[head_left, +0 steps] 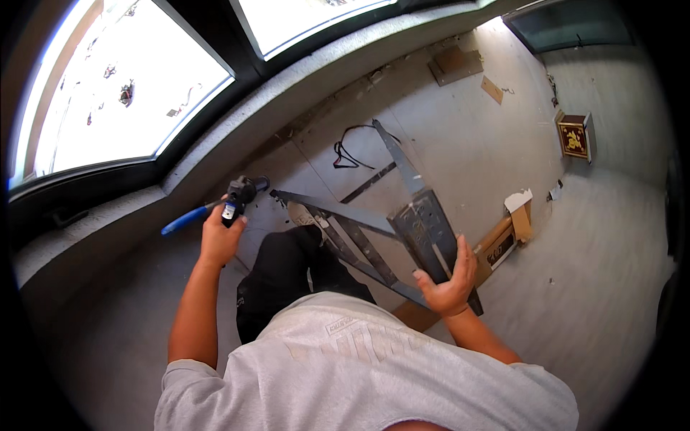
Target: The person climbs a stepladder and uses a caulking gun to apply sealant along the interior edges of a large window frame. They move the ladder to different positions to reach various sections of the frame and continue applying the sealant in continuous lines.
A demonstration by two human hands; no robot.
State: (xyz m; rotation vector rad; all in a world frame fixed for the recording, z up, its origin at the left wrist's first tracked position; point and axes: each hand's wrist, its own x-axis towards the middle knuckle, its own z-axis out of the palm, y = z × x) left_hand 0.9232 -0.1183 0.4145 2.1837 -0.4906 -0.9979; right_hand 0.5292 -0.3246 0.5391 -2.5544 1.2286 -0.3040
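Note:
My left hand (221, 233) is closed round a black power tool with a blue, rod-like end (185, 220); its exact kind I cannot make out. The tool's dark head (248, 189) points away from me, towards the floor by the window wall. On my right stands a grey metal stepladder (424, 223) with a worn, scuffed top and splayed legs. My right hand (451, 284) grips the near right edge of that top, thumb on one side and fingers along the other. My legs in dark trousers (277, 273) are close beside the ladder, and one shoe partly shows between its legs.
A window sill (287, 90) runs along the left. A dark cable (345, 151) lies on the floor beyond the ladder. Flat brown boards (456, 65), an opened cardboard box (503, 244) and a small red and gold box (573, 136) are farther right.

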